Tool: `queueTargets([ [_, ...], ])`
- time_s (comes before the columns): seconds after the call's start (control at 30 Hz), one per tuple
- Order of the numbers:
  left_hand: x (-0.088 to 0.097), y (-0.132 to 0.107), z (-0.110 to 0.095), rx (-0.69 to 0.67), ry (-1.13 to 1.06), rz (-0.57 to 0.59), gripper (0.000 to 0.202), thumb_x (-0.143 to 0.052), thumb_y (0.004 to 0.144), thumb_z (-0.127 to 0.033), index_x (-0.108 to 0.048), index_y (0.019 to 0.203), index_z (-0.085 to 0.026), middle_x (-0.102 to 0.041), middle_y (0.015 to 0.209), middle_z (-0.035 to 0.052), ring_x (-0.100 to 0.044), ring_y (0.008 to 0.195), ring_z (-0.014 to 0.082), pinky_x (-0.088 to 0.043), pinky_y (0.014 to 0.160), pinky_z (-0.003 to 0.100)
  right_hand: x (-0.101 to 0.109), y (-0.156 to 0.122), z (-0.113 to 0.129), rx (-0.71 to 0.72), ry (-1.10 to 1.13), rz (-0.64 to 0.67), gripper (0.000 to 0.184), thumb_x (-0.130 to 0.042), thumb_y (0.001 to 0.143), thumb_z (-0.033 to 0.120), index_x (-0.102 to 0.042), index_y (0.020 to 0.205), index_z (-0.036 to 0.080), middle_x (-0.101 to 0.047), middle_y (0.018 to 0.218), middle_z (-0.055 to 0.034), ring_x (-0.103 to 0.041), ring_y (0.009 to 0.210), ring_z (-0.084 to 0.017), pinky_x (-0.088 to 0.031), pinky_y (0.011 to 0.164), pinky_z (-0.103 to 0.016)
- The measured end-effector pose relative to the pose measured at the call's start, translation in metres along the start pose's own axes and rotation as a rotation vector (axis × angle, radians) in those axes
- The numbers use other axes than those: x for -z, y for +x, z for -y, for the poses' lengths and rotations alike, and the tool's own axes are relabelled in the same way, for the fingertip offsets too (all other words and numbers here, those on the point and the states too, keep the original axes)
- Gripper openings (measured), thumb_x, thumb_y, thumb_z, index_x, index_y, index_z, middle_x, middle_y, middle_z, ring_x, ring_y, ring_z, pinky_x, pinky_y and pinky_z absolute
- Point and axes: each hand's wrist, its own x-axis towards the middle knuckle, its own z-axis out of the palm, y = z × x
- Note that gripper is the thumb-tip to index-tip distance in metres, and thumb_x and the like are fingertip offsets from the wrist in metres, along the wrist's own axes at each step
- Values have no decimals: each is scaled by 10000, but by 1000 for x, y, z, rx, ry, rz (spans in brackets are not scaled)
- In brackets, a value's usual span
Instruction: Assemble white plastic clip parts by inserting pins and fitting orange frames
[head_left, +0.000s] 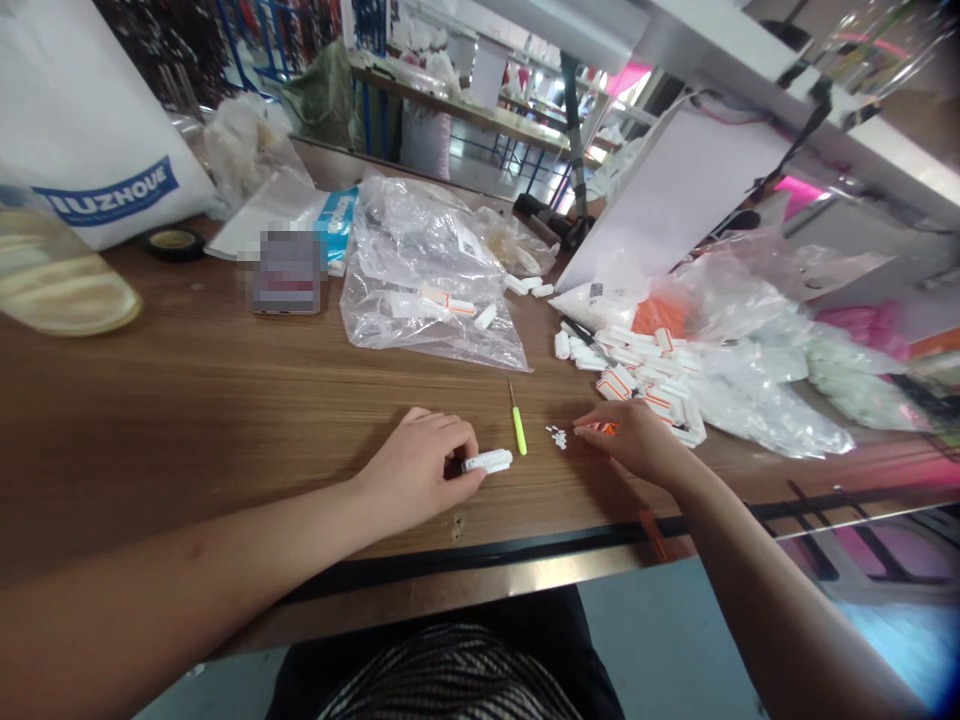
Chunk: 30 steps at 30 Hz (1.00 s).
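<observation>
White plastic ribbed strip (487,461) sticks out of the left hand (412,470), fingers (450,428) curled and gripping its end. Right hand (626,440) has fingertips nearly closed on an orange-marked piece (600,429), just beside small white bits (556,437). Green-handled hook (518,430) lies between the hands on the wood-grain table (225,420). Orange-striped white pieces (637,365) are heaped beyond, against clear plastic bags (750,400).

Work surface: wood-grain tabletop (187,420), metal-edged front, lower centre.
Overhead: white shelf (862,150), upper right.
Beyond: blue metal rack (365,30), upper left; wooden-topped bench (457,108), upper centre.
Floor: pale blue-grey floor (660,630), lower right.
</observation>
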Motion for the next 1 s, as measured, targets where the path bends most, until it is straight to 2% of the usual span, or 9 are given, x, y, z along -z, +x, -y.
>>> queueTargets([
  [0.17, 0, 1, 0, -2, -2, -4, 147, -646, 829, -319, -576, 770, -204, -608, 727, -34, -532, 704, 153, -354, 796, 355, -1, 2, 6, 66, -77, -28, 197, -592, 835, 256, -778, 804, 201, -762, 806, -39, -690, 762, -213, -477, 708, -306],
  [0.27, 1, 1, -1, -2, 3, -3, 147, -644, 826, -317, -578, 761, -202, -609, 724, -32, -530, 701, 154, -355, 793, 357, 2, 2, 10, 46, -134, -12, 182, -590, 829, 236, -756, 769, 192, -745, 768, -40, -676, 732, -211, -464, 684, -306],
  [0.4, 1, 1, -2, -6, 2, -14, 130, -642, 824, -298, -584, 758, -202, -609, 717, -33, -529, 704, 153, -355, 790, 355, 0, -1, 23, -19, 12, 10, 148, -596, 830, 249, -714, 753, 204, -716, 747, -20, -647, 682, -182, -452, 627, -285],
  [0.47, 1, 1, -2, -7, -2, -19, 123, -641, 824, -292, -587, 760, -202, -610, 716, -34, -531, 707, 153, -355, 791, 353, -6, -5, 36, 39, 154, -24, 140, -599, 847, 268, -697, 766, 209, -707, 773, -17, -638, 711, -173, -459, 649, -282],
  [0.53, 0, 1, -2, -4, -3, -23, 124, -645, 821, -291, -586, 758, -201, -608, 712, -35, -528, 702, 152, -355, 789, 352, -14, -8, 52, 159, 261, -58, 128, -602, 865, 263, -680, 781, 206, -696, 802, -21, -628, 760, -171, -460, 711, -295],
  [0.63, 0, 1, -1, -5, -11, -28, 136, -657, 817, -295, -582, 752, -202, -601, 697, -38, -523, 688, 151, -357, 788, 352, -26, -11, 73, 313, 304, -59, 110, -613, 886, 248, -665, 798, 207, -675, 811, -20, -600, 803, -172, -426, 791, -331],
  [0.77, 0, 1, -1, -18, -22, -34, 142, -656, 826, -303, -577, 758, -207, -603, 690, -40, -535, 687, 153, -360, 794, 359, -33, -11, 82, 343, 266, -58, 111, -612, 902, 239, -656, 804, 210, -657, 801, -6, -576, 790, -161, -378, 807, -348],
  [1.0, 0, 1, -2, -25, -24, -29, 133, -650, 834, -295, -579, 770, -202, -603, 698, -41, -555, 694, 147, -365, 809, 363, -34, -9, 86, 392, 152, -83, 141, -583, 909, 223, -637, 782, 195, -627, 751, 0, -550, 756, -155, -352, 771, -336],
])
